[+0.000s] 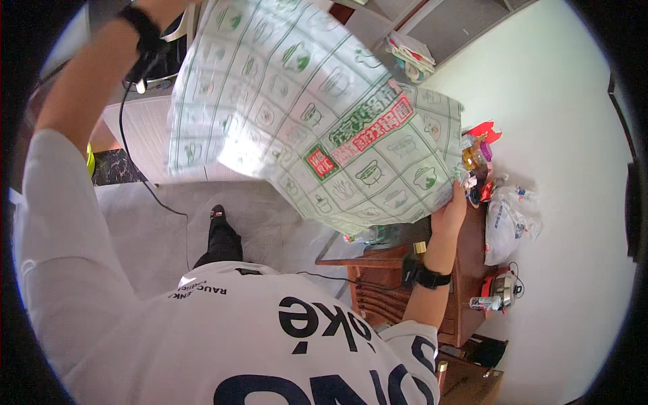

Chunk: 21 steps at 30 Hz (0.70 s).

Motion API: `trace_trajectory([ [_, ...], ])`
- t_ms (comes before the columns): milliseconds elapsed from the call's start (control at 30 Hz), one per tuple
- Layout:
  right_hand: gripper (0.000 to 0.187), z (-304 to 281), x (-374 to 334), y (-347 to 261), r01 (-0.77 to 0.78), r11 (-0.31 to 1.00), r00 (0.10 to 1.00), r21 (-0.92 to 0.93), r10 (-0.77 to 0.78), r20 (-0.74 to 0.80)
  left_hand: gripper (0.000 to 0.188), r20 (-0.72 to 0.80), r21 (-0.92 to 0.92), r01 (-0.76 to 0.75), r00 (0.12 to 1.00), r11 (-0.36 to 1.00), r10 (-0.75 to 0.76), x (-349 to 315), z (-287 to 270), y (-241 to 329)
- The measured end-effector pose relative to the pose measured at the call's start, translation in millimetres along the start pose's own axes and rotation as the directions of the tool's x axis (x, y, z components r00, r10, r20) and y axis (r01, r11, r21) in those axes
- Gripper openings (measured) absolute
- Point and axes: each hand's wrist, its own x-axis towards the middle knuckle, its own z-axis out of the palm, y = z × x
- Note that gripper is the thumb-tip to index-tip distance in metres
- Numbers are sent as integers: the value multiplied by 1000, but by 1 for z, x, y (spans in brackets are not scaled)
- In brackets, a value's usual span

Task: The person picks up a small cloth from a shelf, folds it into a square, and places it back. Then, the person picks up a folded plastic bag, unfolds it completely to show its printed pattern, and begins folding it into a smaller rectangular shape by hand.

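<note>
I hold up a large white plastic sheet [304, 108] printed with green pictures and a red label; it is spread wide in front of me. My right hand [451, 212] grips its lower right edge above a wooden desk; a black band sits on that wrist. My left hand [162, 8] is raised to the sheet's upper left corner. It is mostly cut off by the top of the picture, with a black band on its wrist. The sheet hides much of the room behind it.
A brown wooden desk [385, 266] with drawers stands by the pale wall and bears a clear plastic bag [509, 223], red packets [482, 131] and small bottles. A black cable [148, 192] runs over the grey floor. A white cabinet [135, 135] stands on the left. My black-trousered leg [219, 239] shows below.
</note>
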Motion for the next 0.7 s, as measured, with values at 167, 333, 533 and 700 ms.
trace_trajectory([
  [167, 37, -12, -17, 18, -136, 964, 991, 230, 129, 43, 32, 77, 771, -489, 706, 407, 704, 65, -33, 20],
  [333, 37, -32, -25, 35, -134, 946, 991, 295, 129, 37, 39, -222, -361, -426, 903, 829, 367, 39, -45, 107],
  [533, 39, -38, -22, 48, -186, 907, 979, 377, 141, 145, 51, -82, -217, -232, 972, 948, 219, 0, -64, 144],
  [700, 43, -47, -24, 94, -353, 920, 930, 169, 364, -44, 46, 137, -184, -152, 974, 971, 178, 0, 8, 94],
])
